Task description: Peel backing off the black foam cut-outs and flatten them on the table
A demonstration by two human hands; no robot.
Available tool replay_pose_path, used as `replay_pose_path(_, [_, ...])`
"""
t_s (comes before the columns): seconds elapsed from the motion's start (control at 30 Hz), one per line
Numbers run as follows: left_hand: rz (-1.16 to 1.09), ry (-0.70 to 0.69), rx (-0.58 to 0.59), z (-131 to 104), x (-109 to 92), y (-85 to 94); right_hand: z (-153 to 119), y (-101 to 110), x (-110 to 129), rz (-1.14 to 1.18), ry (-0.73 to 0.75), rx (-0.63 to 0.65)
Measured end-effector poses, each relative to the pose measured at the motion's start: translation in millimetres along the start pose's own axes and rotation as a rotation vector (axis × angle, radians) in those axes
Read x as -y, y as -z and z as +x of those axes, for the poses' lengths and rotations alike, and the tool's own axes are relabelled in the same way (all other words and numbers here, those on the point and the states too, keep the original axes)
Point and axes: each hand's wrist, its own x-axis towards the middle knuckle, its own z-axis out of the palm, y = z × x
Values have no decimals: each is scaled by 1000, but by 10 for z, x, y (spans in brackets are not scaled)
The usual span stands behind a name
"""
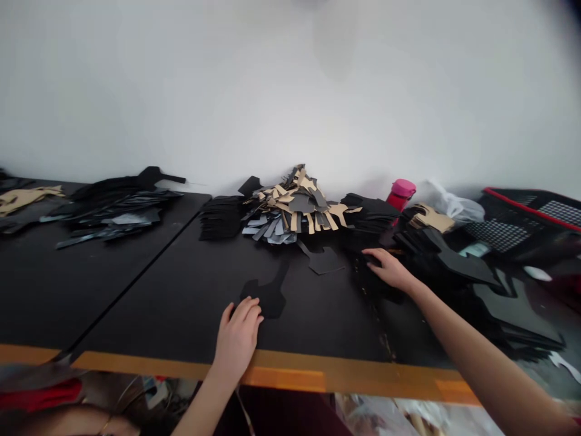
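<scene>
- Black cutout (271,298) lies flat on the table (172,303), just ahead of the left hand (239,330), which rests loosely (unclamped) on its edge.
- Right hand (389,270) is near the dark stack (373,212); its grip I cannot tell.

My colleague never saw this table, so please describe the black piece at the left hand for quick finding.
On the black table, follow the orange front edge to the left hand. This hand partly covers the black piece, whose wide body has a narrow arm pointing toward the wall. It lies singly, darker than the loose grey piece beyond, apart from the black stack.
</scene>
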Motion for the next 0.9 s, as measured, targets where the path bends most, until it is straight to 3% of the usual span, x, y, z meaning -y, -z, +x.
replay_pose_path(0.1, [26, -3, 44, -5, 208, 51, -207, -4, 345, -39, 12, -136])
replay_pose_path(0.2, [30, -2, 84, -14, 430, 96, -593, -189, 1044, -47, 219, -322])
replay_pose_path(0.27, [40, 48, 75, -23, 536, 113, -825, -347, 1545, 2, 311, -272])
replay_pose_path(0.37, [34, 133, 43, -49, 607, 109, -920, -468, 1974, 118, 441, 18])
replay_pose_path(0.43, [19, 140, 14, -74, 614, 95, -774, -453, 1942, 215, 531, 140])
replay_pose_path(0.47, [13, 134, -1, -86, 613, 86, -650, -435, 1848, 238, 523, 127])
replay_pose_path(0.57, [3, 112, -35, -103, 613, 69, -210, -423, 1443, 98, 358, -104])
replay_pose_path(0.67, [-11, 93, -59, -95, 616, 72, 93, -505, 1143, 25, 301, -112])
replay_pose_path(0.77, [-34, 78, -80, -82, 609, 91, 174, -571, 1074, -37, 299, -75])
replay_pose_path(0.9, [-68, 80, -105, -57, 588, 119, 167, -526, 1164, -128, 313, -32])
